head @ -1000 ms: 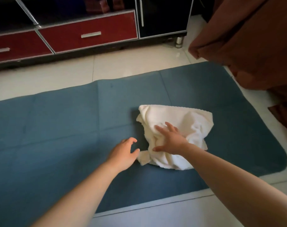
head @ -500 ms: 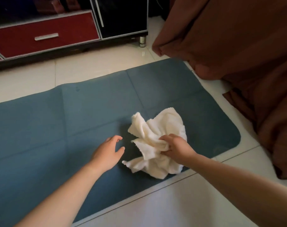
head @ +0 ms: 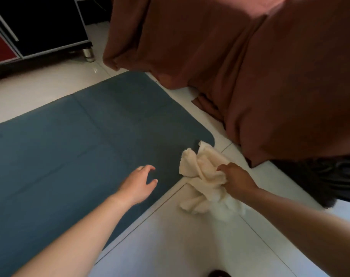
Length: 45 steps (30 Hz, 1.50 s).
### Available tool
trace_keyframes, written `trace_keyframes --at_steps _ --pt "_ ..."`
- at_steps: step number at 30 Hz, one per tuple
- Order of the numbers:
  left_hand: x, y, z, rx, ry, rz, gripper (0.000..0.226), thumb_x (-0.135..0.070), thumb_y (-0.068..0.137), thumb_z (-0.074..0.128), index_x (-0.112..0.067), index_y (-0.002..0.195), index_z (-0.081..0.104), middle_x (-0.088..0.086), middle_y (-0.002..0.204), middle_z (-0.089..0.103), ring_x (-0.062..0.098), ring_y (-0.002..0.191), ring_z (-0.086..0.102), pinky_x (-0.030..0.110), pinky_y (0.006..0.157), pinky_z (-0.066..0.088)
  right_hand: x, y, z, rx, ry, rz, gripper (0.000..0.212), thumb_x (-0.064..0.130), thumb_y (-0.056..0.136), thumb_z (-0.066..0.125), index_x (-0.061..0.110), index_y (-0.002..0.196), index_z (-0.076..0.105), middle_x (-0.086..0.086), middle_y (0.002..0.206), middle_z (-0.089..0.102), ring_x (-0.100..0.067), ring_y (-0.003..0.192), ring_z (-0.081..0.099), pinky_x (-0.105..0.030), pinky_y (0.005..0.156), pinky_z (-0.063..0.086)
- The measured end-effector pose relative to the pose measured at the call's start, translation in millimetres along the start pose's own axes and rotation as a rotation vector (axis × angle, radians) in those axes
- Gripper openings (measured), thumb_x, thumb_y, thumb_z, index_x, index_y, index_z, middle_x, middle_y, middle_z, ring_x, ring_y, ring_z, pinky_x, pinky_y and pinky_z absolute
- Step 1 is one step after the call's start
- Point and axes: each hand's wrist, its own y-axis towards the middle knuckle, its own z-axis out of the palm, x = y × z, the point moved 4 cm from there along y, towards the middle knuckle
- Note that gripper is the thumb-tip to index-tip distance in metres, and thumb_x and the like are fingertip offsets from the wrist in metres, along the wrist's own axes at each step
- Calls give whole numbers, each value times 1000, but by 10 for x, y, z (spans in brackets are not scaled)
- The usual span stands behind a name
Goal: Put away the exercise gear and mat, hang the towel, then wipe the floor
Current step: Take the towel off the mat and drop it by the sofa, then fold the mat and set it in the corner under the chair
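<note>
Both forearms are bare from the bottom edge of the view up to the wrists, with no sleeve showing on either. The left hand (head: 139, 183) and right hand (head: 237, 180) wear no gloves, rings, watch or bands.

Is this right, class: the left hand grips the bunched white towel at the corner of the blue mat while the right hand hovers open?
Not quite: the hands are swapped. In the head view, the right hand grips the bunched white towel at the corner of the blue mat, while the left hand hovers open.
</note>
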Motion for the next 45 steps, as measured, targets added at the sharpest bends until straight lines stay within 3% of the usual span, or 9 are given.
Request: trace_keyframes --at_steps 4,7,11,19,28,32,38,42,45 --pt "-90 -80 53 15 15 30 42 -35 94 47 -24 134 39 -3 140 42 16 125 43 31 100 39 65 -34 80 147 -1 -152 58 31 76 73 25 129 49 -2 134 36 -22 120 43 -25 100 36" --pt "-30 -173 20 8 21 12 42 -35 93 48 -24 133 40 -3 140 42 16 124 45 32 100 40 324 97 89 139 -70 -261 65 42 74 73 33 133 46 3 145 26 -21 128 32 -31 102 35" --pt "116 -254 -25 -11 0 -51 42 -36 93 48 -25 133 39 -3 139 42 17 121 47 36 100 41 567 350 139 126 -106 -368 68 41 76 72 37 136 41 4 153 21 -23 135 27 -35 106 34" --pt "274 -177 -33 -31 -34 -153 42 -35 91 51 -22 130 43 2 135 47 19 123 45 38 103 38 353 592 561 395 -246 -287 83 45 80 67 24 147 22 0 157 9 -24 138 25 -32 113 26" --pt "-4 97 292 75 14 -52 46 -33 93 50 -18 135 39 3 135 46 17 120 47 28 99 38 -609 153 514 461 -318 -98 77 44 80 66 15 142 30 -6 154 16 -23 139 24 -29 109 26" --pt "-93 172 405 81 21 -12 46 -34 92 51 -19 134 40 3 137 46 18 122 47 30 100 39 -818 50 313 367 -235 -14 66 40 83 64 20 140 35 -8 146 28 -25 126 41 -28 104 34" --pt "37 123 392 66 44 -42 46 -32 92 52 -20 135 40 3 139 44 19 124 44 32 102 39 -4 307 259 220 -49 -270 57 32 84 67 21 136 45 -6 137 40 -22 119 48 -29 99 39" --pt "380 -50 258 24 65 -146 45 -32 91 52 -22 133 41 0 140 41 19 125 43 31 99 39 639 546 379 239 -8 -418 54 27 86 65 18 135 46 -5 134 43 -23 117 48 -27 98 38" --pt "700 -239 123 -13 63 -219 44 -30 90 54 -21 132 42 0 138 43 21 125 43 32 101 37 1100 691 548 284 -47 -507 54 27 85 66 17 134 46 -7 132 43 -26 116 49 -32 96 41"
